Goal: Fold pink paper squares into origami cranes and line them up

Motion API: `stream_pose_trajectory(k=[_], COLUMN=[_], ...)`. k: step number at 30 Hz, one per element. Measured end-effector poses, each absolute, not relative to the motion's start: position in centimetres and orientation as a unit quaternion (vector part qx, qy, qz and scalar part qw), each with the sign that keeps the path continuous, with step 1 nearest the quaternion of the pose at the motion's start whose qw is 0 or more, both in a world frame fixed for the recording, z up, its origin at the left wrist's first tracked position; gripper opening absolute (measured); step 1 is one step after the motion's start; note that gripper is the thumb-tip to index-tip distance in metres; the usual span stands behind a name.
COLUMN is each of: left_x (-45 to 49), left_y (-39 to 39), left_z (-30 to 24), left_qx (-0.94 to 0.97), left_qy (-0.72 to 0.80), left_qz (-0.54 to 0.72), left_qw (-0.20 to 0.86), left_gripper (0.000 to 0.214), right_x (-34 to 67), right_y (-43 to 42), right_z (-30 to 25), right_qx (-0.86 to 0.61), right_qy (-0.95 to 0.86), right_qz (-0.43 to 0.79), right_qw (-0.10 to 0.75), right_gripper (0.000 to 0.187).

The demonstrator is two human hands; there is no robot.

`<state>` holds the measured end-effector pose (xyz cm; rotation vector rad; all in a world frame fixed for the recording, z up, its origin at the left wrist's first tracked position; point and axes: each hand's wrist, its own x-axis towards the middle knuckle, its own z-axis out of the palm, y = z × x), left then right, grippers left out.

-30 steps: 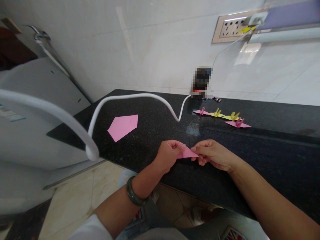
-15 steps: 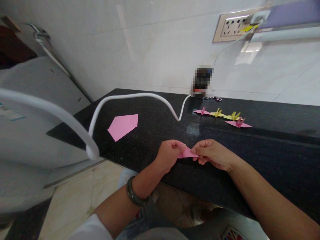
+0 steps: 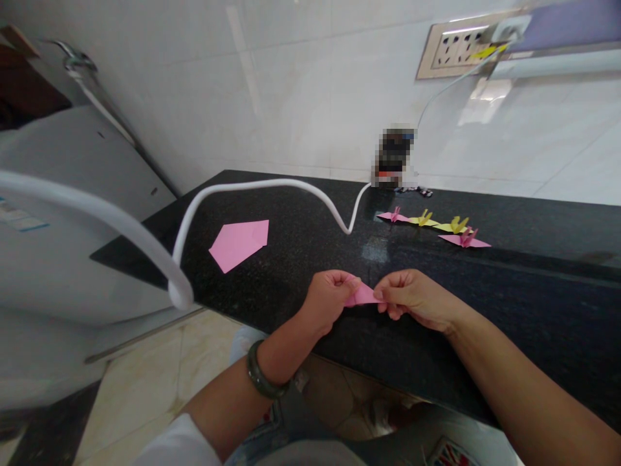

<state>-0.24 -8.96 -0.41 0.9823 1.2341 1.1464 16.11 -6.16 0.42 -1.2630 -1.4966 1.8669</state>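
Observation:
Between my two hands is a small piece of folded pink paper (image 3: 363,296), held over the front part of the black countertop (image 3: 295,252). My left hand (image 3: 330,298) pinches its left part, thumb on top. At the paper's right tip, the thumb and fingers of my right hand (image 3: 412,298) are closed on it. The fingers cover part of the folds. Further back on the right, pink paper cranes (image 3: 466,239) and yellow paper cranes (image 3: 458,225) stand in a row. Flat on the counter to the left lie pink paper sheets (image 3: 240,244).
A white flexible stand arm (image 3: 272,185) curves across the left side to a blurred-out device (image 3: 395,157) against the tiled wall. A thin cable (image 3: 449,84) rises from it toward the wall socket (image 3: 449,50). The counter's front edge runs just below my hands.
My right hand has slid slightly to the right along the pink paper, toward its tip. My left hand keeps its pinch almost unmoved.

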Motion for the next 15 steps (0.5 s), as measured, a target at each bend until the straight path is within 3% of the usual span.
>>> stream_pose_trajectory(k=[15], left_x=[-0.6], left_y=[-8.8], left_z=[-1.2], left_qx=[0.423], left_qy=[0.521], left_qz=[0.503], left_qw=[0.544], left_gripper=[0.023], right_x=[18.3], right_y=[-5.4], right_z=[0.9], right_qx=[-0.496], right_qy=[-0.588], right_qz=[0.609], right_qw=[0.194], right_gripper=[0.009])
